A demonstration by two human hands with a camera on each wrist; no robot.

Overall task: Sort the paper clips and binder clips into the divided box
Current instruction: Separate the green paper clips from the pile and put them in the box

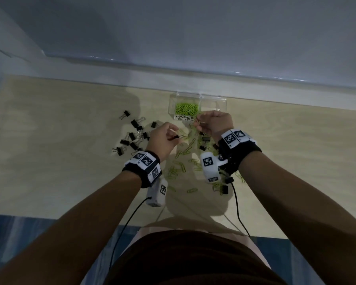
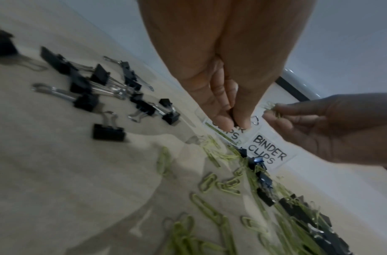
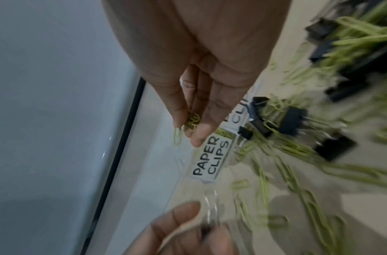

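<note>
A clear divided box (image 1: 221,100) stands at the table's far edge. Its left compartment, labelled PAPER CLIPS (image 3: 210,158), holds green paper clips (image 1: 187,108). The right compartment is labelled BINDER CLIPS (image 2: 268,150). My left hand (image 1: 173,136) is in front of the box and pinches a black binder clip (image 2: 235,120) between thumb and fingertips. My right hand (image 1: 197,123) hovers at the box's front wall near the divider. It pinches a small bunch of green paper clips (image 3: 191,122), and one clip dangles below the fingers.
Several black binder clips (image 1: 134,134) lie grouped left of my left hand. A mixed scatter of green paper clips and binder clips (image 1: 193,161) covers the table between and under my wrists. A pale ledge (image 1: 193,75) runs behind the box. Cables hang off the table's near edge.
</note>
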